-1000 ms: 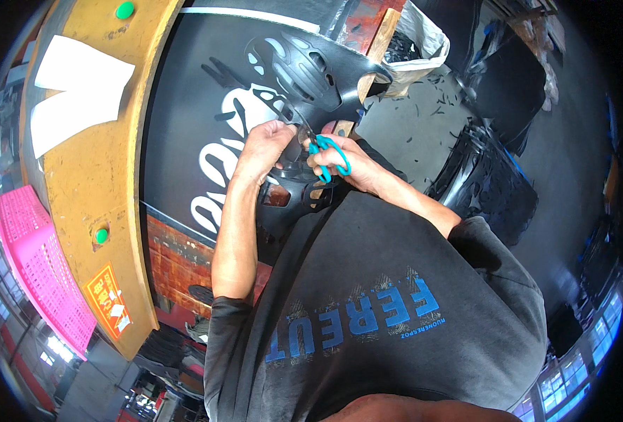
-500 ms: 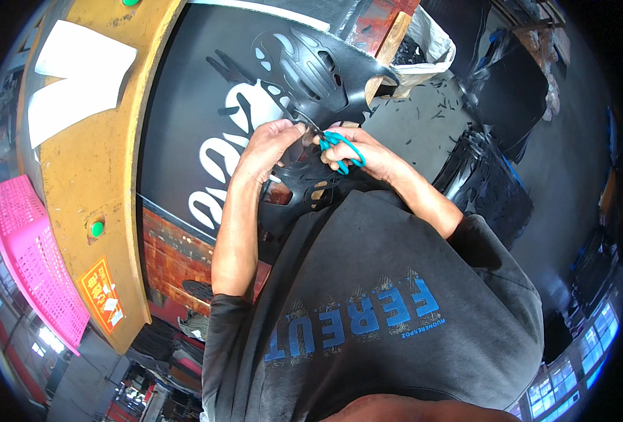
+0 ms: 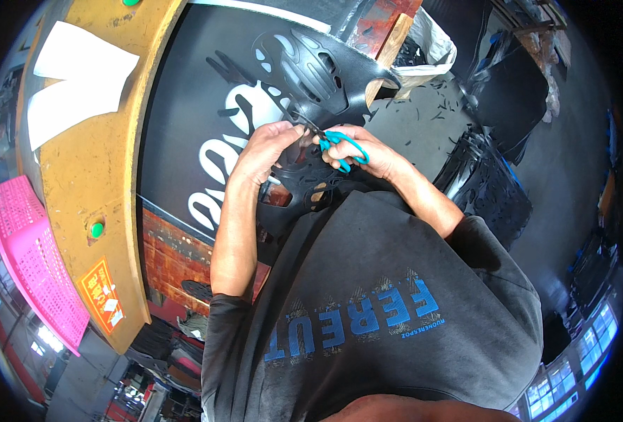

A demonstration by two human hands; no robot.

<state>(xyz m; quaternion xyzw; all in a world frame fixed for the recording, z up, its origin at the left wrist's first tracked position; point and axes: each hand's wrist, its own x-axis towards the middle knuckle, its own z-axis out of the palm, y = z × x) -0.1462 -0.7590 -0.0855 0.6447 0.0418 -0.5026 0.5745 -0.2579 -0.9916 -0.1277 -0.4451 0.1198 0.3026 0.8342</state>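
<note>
With the left hand (image 3: 265, 151) pinching the black cutout sheet (image 3: 304, 77) and the right hand (image 3: 367, 158) gripping teal scissors (image 3: 341, 146), a slack pinch risks miscutting.

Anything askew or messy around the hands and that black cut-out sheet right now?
Mostly tidy at the hands: the left hand grips the black cut-out sheet while the right hand works the teal scissors. The one untidy spot: small dark offcuts lie scattered over the grey surface beyond the right hand.
</note>
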